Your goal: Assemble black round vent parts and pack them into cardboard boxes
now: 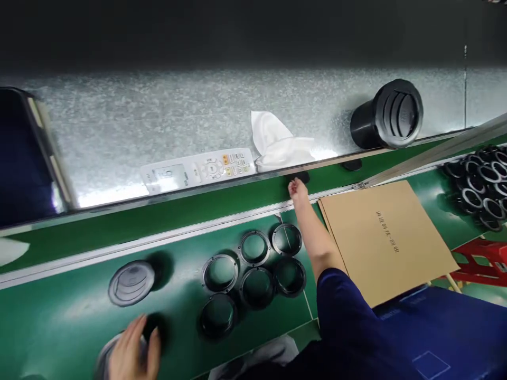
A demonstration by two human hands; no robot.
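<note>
My left hand [133,351] is at the lower left, fingers and thumb curved round a round black air vent [103,359] that it mostly covers. Just beyond it, a similar slatted vent [132,283] lies on the green bench. My right arm stretches forward. My right hand [298,188], fingers curled, is below the shelf edge against a dark round piece [301,176]; whether it grips that piece is hidden. Between my arms stand several black rings [220,273] in a cluster.
The metal shelf [178,116] holds a remote control [198,170], a white tissue [277,142], a black vent with a tube [386,116] and a dark screen [27,153]. Cardboard [388,237] lies right of my arm. More black rings [481,182] are piled far right, above a red crate [485,261].
</note>
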